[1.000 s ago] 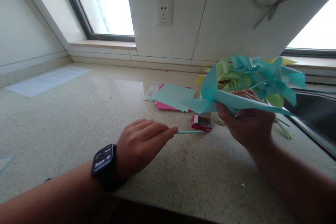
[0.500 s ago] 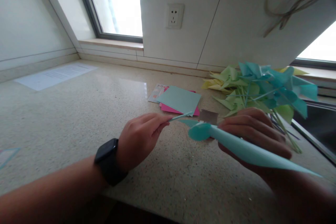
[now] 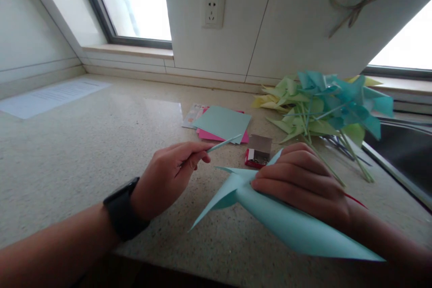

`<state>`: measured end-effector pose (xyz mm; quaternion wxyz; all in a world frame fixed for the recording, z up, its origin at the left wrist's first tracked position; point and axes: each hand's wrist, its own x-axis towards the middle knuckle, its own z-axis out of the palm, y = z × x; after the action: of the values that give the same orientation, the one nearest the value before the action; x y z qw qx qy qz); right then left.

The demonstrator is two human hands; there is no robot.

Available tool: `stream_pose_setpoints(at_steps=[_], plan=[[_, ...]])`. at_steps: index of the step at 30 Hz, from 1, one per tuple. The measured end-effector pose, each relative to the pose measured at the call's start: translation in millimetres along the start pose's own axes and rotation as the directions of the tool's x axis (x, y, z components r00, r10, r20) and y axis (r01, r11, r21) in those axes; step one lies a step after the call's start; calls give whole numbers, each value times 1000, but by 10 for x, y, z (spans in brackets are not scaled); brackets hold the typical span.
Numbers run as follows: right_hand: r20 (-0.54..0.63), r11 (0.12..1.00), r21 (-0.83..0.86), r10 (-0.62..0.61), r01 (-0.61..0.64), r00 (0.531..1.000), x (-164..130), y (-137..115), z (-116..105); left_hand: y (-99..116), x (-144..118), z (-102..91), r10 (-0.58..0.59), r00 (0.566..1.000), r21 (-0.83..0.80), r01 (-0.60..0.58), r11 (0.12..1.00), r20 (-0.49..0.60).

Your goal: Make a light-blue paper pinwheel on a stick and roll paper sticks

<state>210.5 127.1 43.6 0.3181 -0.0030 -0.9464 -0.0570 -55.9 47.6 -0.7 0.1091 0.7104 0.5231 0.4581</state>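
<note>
My left hand [image 3: 168, 175], with a black watch on its wrist, pinches a thin light-blue stick [image 3: 224, 142] that points up and to the right. My right hand [image 3: 303, 182] presses down on a folded light-blue paper pinwheel [image 3: 270, 216] lying on the speckled stone counter [image 3: 84, 153]. The stick's tip is apart from the paper. A small red box [image 3: 258, 153] with an open silver drawer sits just beyond both hands.
A stack of blue and pink paper squares [image 3: 221, 123] lies behind the box. A heap of finished green and blue pinwheels [image 3: 324, 108] on sticks lies at the right, beside a dark sink [image 3: 401, 148]. A printed sheet [image 3: 50, 96] lies far left. A wall socket [image 3: 212, 10] is above.
My right hand lowered the blue paper from in front of the pinwheel heap down onto the counter. My left hand lifted the stick off the counter and now angles it upward.
</note>
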Motion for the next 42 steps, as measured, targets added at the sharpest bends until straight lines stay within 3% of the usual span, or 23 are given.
stream_pose_setpoints(at_steps=[10,15,19,28,42], plan=[[-54,999,-31,4,-6,999,-39,21,38,60,-18,-14,24,997,-1,-24,1000,78],[-17,999,-30,20,-21,1000,-27,14,20,69,-28,-15,22,997,13,-23,1000,76],[-62,999,-45,-10,7,998,-13,14,34,97,-13,-17,57,997,36,-60,998,59],[-31,999,-18,35,-36,999,-16,-47,9,143,0,-25,155,987,45,-157,987,46],[-105,985,-75,146,-154,984,-54,-100,128,165,-39,-56,198,967,43,-207,977,163]])
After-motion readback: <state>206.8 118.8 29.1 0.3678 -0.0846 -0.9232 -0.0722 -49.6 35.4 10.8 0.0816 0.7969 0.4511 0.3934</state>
